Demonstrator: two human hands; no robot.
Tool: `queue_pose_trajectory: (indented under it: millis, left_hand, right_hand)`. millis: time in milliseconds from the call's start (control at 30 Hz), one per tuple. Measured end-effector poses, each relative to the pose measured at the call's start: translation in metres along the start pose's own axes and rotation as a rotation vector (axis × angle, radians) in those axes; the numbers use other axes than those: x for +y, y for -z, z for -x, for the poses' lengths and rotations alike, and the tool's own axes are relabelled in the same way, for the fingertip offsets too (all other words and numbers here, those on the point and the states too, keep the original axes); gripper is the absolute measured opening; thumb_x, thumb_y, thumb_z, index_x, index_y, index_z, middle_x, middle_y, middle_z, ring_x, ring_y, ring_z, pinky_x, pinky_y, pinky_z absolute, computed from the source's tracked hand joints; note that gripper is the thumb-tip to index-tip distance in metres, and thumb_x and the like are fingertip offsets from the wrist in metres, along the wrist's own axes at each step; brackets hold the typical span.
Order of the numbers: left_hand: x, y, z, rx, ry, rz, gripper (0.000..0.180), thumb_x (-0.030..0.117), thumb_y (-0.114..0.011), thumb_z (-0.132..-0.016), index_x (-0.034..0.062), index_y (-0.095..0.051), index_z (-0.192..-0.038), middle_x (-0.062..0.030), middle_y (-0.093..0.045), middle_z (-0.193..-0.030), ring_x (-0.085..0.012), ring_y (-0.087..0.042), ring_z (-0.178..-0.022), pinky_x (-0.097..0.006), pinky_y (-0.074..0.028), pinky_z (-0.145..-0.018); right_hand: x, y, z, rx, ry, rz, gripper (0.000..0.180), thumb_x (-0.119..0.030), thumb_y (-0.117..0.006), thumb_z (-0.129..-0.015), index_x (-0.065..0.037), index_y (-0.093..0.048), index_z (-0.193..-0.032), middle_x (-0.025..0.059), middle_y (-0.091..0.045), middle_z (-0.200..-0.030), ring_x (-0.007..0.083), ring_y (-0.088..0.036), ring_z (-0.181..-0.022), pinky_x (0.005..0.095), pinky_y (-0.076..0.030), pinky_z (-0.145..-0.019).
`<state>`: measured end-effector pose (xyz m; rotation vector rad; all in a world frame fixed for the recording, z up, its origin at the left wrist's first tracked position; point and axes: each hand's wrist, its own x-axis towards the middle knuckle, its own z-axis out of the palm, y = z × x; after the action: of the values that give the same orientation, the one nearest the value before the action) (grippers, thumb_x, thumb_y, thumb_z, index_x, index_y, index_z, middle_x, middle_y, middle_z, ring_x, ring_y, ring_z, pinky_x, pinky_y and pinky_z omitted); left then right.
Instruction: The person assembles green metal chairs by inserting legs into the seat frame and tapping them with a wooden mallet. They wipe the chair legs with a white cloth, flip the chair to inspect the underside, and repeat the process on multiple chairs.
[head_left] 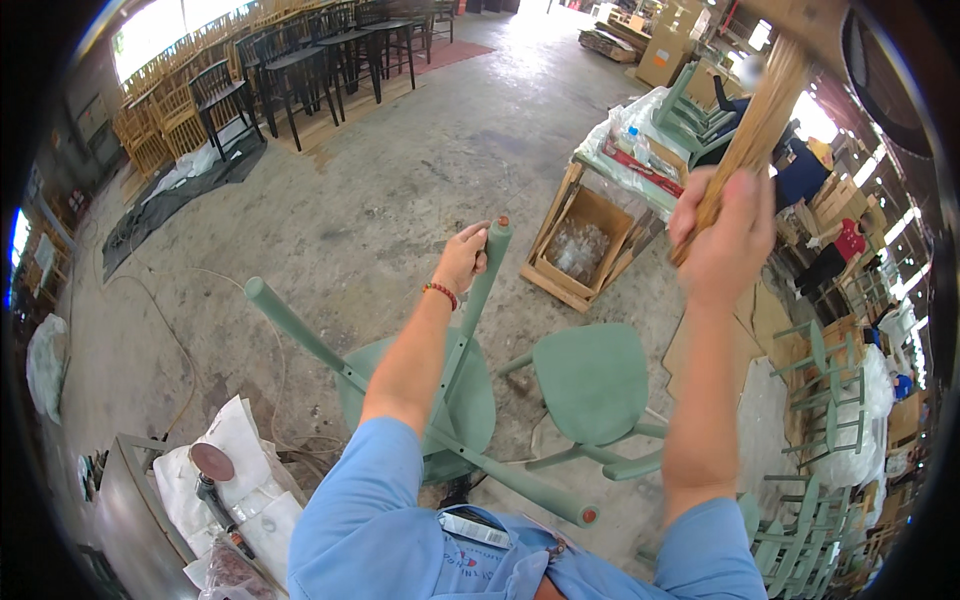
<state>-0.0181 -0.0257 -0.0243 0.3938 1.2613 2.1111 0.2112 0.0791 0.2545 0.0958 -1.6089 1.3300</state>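
A green wooden chair (470, 400) is turned over in front of me with its legs pointing up and outward. My left hand (463, 258) is closed around one chair leg (487, 275), just below its tip, where a reddish-brown spot shows. Another leg (535, 487) reaches toward my body and has a similar spot. High on the right, my right hand (728, 228) grips the wooden handle of a mallet (755, 130). The mallet's head is raised at the upper right, partly cut off by the picture's rim. It is apart from the chair.
Beside it stands a second green chair (590, 385). A cardboard box (585, 235) sits inside a wooden frame ahead. At lower left, a disc sander (212, 470) lies on white cloth. Cables (185, 350) cross the floor. Stacked green chairs (825, 400) line the right; a person (845, 245) stands beyond.
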Motion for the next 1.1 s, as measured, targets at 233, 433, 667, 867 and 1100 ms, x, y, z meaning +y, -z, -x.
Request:
queue_pose_trajectory:
  millis: [233, 433, 667, 867, 1100]
  left_hand:
    - [-0.01, -0.02, -0.013, 0.107, -0.072, -0.022, 0.041, 0.019, -0.051, -0.101, -0.0012, -0.05, -0.136, -0.0018, -0.055, -0.084, -0.0095, -0.048, -0.058, -0.027, -0.04, -0.052]
    - [-0.032, -0.04, 0.019, 0.562, -0.291, -0.066, 0.036, 0.022, -0.054, -0.099, -0.0009, -0.057, -0.125, -0.0053, -0.061, -0.082, -0.0121, -0.053, -0.065, -0.03, -0.045, -0.059]
    - [-0.009, -0.169, 0.166, -0.38, -0.182, -1.136, 0.065, 0.029, -0.067, -0.089, -0.0043, -0.04, -0.137, -0.0211, -0.067, -0.09, -0.0327, -0.065, -0.086, -0.039, -0.05, -0.077]
    - [0.02, -0.222, 0.251, -0.545, -0.211, -1.305, 0.075, 0.025, -0.076, -0.081, -0.0047, -0.036, -0.138, -0.0234, -0.068, -0.094, -0.0385, -0.066, -0.093, -0.044, -0.051, -0.078]
    - [0.045, -0.248, 0.324, -0.544, -0.019, -1.439, 0.068, 0.024, -0.079, -0.079, 0.0007, -0.044, -0.132, -0.019, -0.069, -0.084, -0.0335, -0.068, -0.084, -0.04, -0.051, -0.072]
  right_hand:
    - [0.109, 0.073, 0.041, -0.586, -0.735, 1.038, 0.045, -0.028, -0.056, -0.096, -0.002, -0.053, -0.132, 0.0241, -0.066, -0.116, 0.0362, -0.063, -0.109, 0.0406, -0.046, -0.094]
    - [0.072, 0.076, 0.064, -0.233, -0.888, 0.457, 0.029, -0.029, -0.063, -0.093, -0.005, -0.063, -0.109, -0.0032, -0.05, -0.062, 0.006, -0.041, -0.044, 0.0248, -0.032, -0.039]
    - [0.036, 0.099, 0.137, -0.23, -0.901, 0.215, 0.032, -0.026, -0.074, -0.083, -0.003, -0.06, -0.102, -0.0004, -0.054, -0.064, 0.005, -0.043, -0.045, 0.0234, -0.03, -0.038]
    - [-0.027, 0.139, 0.188, -0.308, -1.031, -0.043, 0.033, -0.015, -0.074, -0.082, -0.001, -0.057, -0.106, 0.0016, -0.057, -0.067, 0.0068, -0.047, -0.043, 0.0236, -0.034, -0.037]
    - [-0.068, 0.146, 0.235, -0.315, -1.018, -0.265, 0.033, -0.01, -0.072, -0.082, -0.001, -0.054, -0.107, 0.0023, -0.054, -0.067, 0.0073, -0.046, -0.044, 0.0236, -0.035, -0.037]
